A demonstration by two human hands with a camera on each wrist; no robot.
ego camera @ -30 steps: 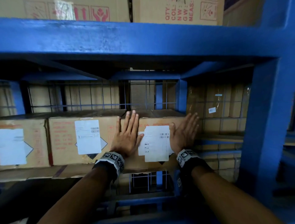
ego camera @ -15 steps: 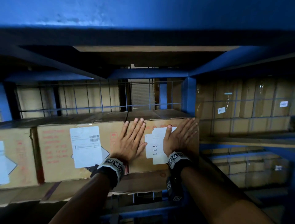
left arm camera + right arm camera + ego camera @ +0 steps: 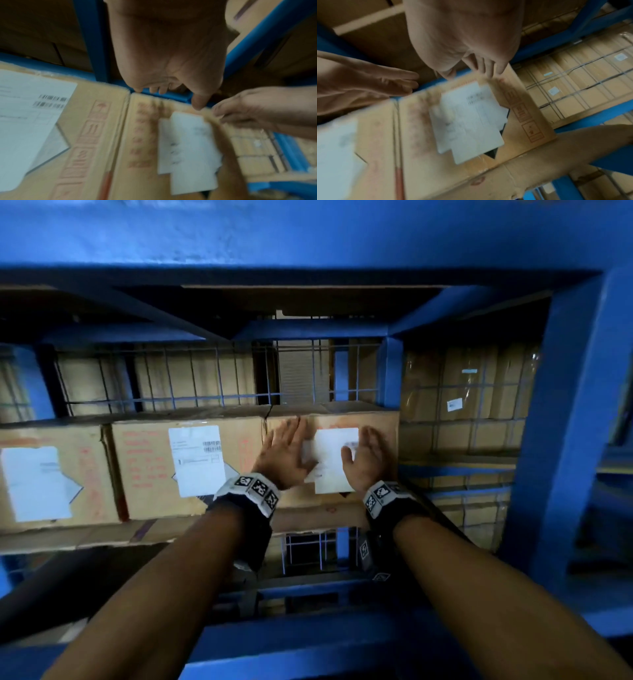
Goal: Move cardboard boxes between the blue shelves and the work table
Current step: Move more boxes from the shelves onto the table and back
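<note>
step judged: rightmost cardboard box (image 3: 329, 501) being seated on blue shelf (image 3: 561, 440); left hand (image 3: 282, 457) at 9 o'clock and right hand (image 3: 366, 460) at 3 o'clock of its label, fingers (image 3: 294, 433) straight, nothing gripped; withdrawal judged next.

Three cardboard boxes (image 3: 191, 470) in the shelf row, three white labels (image 3: 197, 458), two hands (image 3: 284, 453).

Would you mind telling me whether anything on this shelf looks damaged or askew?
Two things. The white label on the rightmost box looks doubled, one sheet offset over another. The flat cardboard sheet under the boxes has a torn, ragged front edge.
</note>
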